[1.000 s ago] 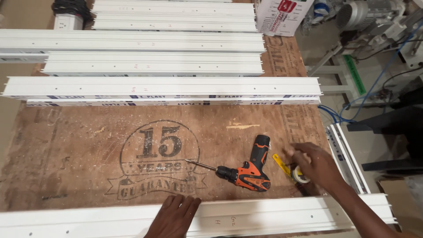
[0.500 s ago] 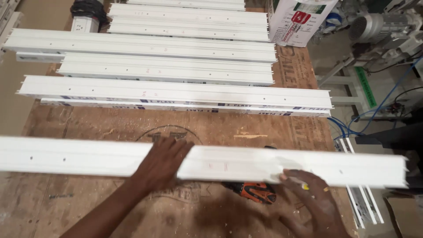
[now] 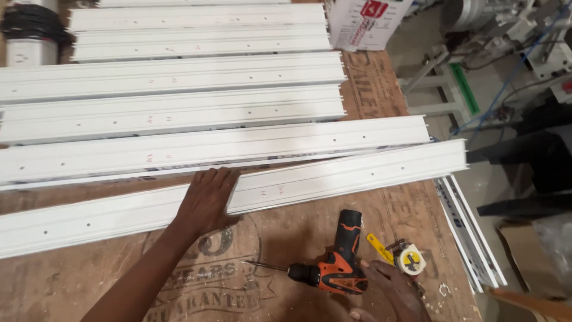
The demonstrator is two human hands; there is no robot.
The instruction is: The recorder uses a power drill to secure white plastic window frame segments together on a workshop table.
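Left hand point(image 3: 205, 200), fingers spread flat, presses nearest white profile point(image 3: 250, 194) on counter point(image 3: 286, 238), beside four laid w/ holes. Right hand point(image 3: 390, 289) by orange drill point(image 3: 333, 268); fingers probably loose, not gripping yet.

rails point(image 3: 333, 179): white | drill point(image 3: 336, 268): orange and black | tape measure point(image 3: 410, 260): yellow and white | table point(image 3: 286, 235): brown, dark printed emblem
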